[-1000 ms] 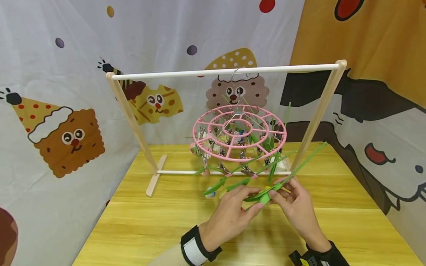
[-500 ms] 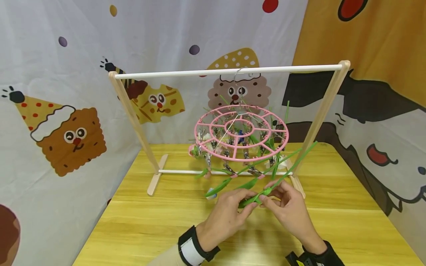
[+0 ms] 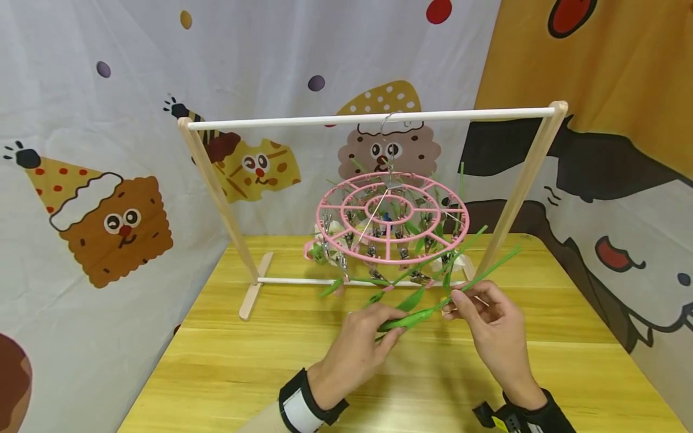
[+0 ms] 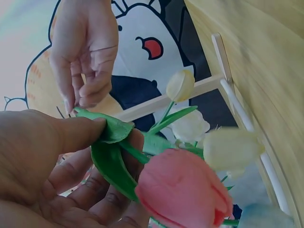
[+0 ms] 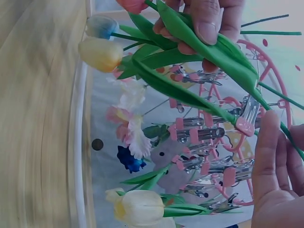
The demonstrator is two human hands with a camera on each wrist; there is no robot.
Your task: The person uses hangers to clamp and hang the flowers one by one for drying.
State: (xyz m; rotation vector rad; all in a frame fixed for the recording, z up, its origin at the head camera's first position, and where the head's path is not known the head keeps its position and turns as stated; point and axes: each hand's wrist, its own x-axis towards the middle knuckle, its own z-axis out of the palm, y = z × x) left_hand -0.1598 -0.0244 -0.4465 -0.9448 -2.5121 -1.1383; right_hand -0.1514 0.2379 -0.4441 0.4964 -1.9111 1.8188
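My left hand [image 3: 360, 343] pinches the green leaves and stem of an artificial pink tulip [image 4: 183, 190] between thumb and fingers. The bloom points down past my palm in the left wrist view. Farther along the same green stem [image 3: 476, 279], my right hand [image 3: 500, 328] pinches it with thumb and fingertips. Just beyond both hands hangs a round pink clip hanger [image 3: 403, 261]. Metal clips with pink tips [image 5: 244, 126] hang from it, one gripping a yellow tulip [image 5: 99, 54]. In the head view, the left fingers hide the pink bloom.
A wooden rack with a white top rod [image 3: 298, 121] carries the hanger on a hook. Other clipped flowers include a blue rose [image 5: 130, 159], a cream tulip [image 5: 142, 208] and a blue tulip [image 5: 100, 27]. The wooden table [image 3: 216, 373] lies below; a printed cloth [image 3: 243, 54] hangs behind.
My right hand has slid outward along the stem, away from my left hand. The left hand has shifted slightly left with the leaves, and the hanger has turned a little.
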